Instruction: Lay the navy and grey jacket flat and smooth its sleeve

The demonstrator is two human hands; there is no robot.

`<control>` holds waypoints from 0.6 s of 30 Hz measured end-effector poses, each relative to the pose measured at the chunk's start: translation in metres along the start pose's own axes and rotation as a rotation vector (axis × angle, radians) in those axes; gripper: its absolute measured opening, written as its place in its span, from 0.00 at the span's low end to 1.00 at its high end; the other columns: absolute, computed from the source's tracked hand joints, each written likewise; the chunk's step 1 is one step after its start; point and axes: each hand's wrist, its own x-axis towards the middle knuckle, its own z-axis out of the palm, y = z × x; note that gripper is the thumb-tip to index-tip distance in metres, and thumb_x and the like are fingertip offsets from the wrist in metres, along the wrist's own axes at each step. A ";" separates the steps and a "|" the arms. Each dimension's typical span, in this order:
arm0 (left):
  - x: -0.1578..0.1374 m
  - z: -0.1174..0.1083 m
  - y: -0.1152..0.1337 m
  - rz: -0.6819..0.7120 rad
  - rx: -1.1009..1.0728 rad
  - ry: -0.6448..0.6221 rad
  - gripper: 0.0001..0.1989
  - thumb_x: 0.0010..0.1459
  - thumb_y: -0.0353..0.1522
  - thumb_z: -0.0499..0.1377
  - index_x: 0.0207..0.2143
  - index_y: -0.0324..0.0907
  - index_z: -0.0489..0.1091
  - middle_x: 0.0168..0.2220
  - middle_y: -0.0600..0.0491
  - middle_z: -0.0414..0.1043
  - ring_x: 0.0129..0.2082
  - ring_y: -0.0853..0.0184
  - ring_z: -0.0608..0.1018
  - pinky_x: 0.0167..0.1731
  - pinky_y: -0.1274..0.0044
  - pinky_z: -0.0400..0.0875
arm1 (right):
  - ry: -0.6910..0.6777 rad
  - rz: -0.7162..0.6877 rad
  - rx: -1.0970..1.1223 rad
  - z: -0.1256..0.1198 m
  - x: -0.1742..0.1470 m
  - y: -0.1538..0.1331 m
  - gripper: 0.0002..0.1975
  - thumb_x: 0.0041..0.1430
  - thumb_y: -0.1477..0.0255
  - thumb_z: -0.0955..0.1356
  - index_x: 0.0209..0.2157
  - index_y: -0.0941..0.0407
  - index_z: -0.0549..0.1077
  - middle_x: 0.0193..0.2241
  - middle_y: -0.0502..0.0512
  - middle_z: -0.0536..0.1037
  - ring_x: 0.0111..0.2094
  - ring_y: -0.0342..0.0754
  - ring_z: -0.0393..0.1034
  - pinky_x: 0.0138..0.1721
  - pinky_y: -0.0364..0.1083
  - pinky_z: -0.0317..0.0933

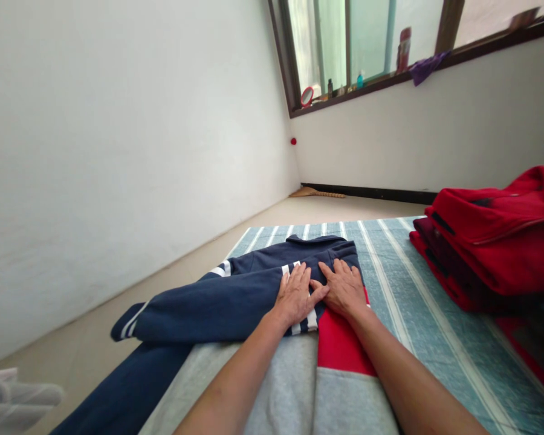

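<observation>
Forearms run up from the bottom edge to two flat, open hands — left hand, right hand — gripping nothing, pressed on the jacket at frame center. Its sleeve trails off the mat and could drag the fold askew.

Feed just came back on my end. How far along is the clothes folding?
Done: a stack of red folded garments sits at the right on the striped mat. In hand: left hand and right hand press flat on a navy, red and grey sweatshirt, one sleeve folded across. Left: its other sleeve and grey lower body lie unfolded.
</observation>
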 end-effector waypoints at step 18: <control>-0.008 0.007 -0.010 0.082 0.018 -0.036 0.56 0.48 0.62 0.51 0.67 0.34 0.40 0.68 0.37 0.36 0.68 0.53 0.39 0.64 0.57 0.37 | 0.032 0.004 0.005 0.003 0.002 -0.001 0.29 0.63 0.51 0.58 0.61 0.50 0.62 0.60 0.64 0.61 0.61 0.60 0.51 0.58 0.58 0.41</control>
